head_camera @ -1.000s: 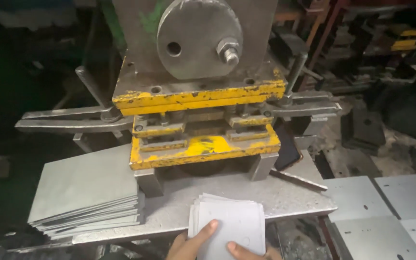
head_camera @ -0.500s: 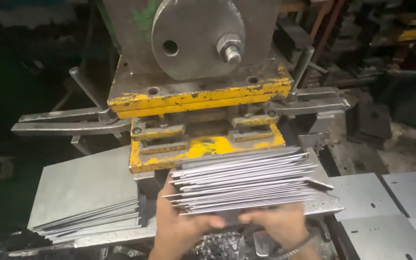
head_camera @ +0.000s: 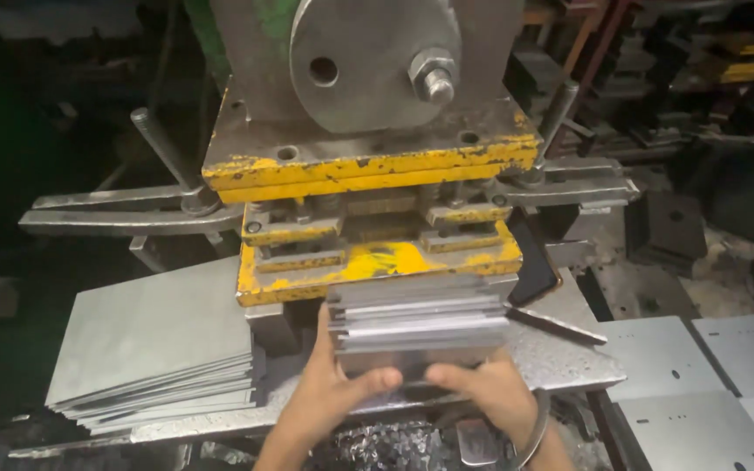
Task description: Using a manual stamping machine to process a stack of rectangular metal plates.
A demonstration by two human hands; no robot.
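Observation:
Both of my hands hold one stack of thin grey metal sheets point(head_camera: 416, 318) on edge, squared up on the steel press table point(head_camera: 569, 362). My left hand point(head_camera: 333, 384) grips the stack's left side, thumb across its front. My right hand point(head_camera: 482, 388), with a metal bangle at the wrist, grips the lower right front. The stack stands just in front of the yellow die block point(head_camera: 377, 262) of the press.
A fanned pile of larger grey sheets point(head_camera: 154, 349) lies at the left of the table. Punched grey plates point(head_camera: 709, 375) lie at the lower right. Metal scrap point(head_camera: 394, 445) sits below the table edge. Grey levers point(head_camera: 115, 218) stick out left of the press.
A second ago my hands rested on a flat stack low on the table. They lifted it, fanned out, then squared it upright in front of the die.

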